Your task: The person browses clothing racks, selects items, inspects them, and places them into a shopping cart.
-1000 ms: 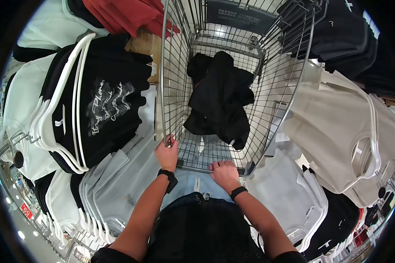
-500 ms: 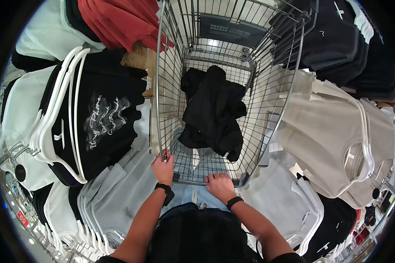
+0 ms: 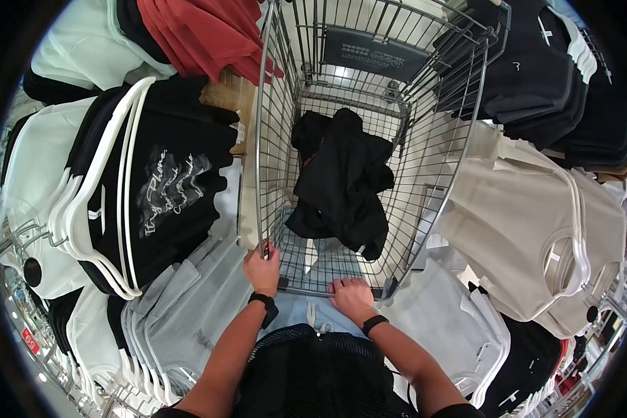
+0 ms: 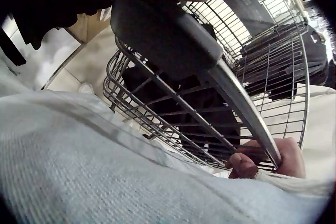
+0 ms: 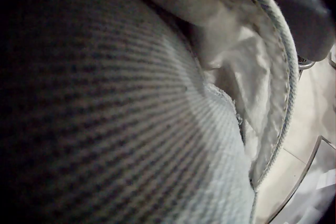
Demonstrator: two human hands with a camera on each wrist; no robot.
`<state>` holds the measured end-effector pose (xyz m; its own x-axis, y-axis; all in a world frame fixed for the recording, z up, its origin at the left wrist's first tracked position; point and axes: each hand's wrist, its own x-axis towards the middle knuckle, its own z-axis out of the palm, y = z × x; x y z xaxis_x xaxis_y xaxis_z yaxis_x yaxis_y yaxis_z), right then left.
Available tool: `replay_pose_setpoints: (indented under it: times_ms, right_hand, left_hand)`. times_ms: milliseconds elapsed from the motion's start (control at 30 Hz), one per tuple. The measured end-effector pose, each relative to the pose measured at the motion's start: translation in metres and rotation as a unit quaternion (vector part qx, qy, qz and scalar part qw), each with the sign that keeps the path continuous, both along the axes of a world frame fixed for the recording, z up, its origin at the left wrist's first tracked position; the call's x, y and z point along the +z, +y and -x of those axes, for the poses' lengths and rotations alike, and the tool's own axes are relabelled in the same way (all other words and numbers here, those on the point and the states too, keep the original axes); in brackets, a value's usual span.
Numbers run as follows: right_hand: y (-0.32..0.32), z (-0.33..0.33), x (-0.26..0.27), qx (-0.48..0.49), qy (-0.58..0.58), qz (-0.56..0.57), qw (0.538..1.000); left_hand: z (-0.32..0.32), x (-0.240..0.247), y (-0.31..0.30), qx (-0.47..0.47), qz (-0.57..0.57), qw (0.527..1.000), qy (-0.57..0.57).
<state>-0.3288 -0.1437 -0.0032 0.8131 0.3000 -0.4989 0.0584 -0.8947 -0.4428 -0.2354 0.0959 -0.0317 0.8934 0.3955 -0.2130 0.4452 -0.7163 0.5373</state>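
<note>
left hand (image 3: pixel 262 269): fingers curled round the left side rim of the shopping cart (image 3: pixel 259 153), near its corner. right hand (image 3: pixel 354 298): closed over the handle bar (image 3: pixel 306 290) (the left wrist view confirms the curled fingers). black garments (image 3: pixel 345 182): bunched inside the wire basket, toward the handle end. black printed shirt (image 3: pixel 177 181): on a hanger, left of the cart. beige tops (image 3: pixel 519 223): hung to the right.
</note>
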Motion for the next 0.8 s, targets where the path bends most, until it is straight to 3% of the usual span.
replay_pose_setpoints:
  times_ms: [133, 800]
  right_hand:
    - [-0.003, -0.004, 0.004, 0.002, -0.005, -0.011, 1.0]
    - [-0.002, -0.023, 0.007, 0.021, -0.002, -0.012, 1.0]
  left_hand:
    - [-0.005, 0.009, -0.004, 0.025, 0.019, 0.999, 0.044]
    - [-0.012, -0.001, 0.003, -0.001, -0.029, 1.0, -0.003]
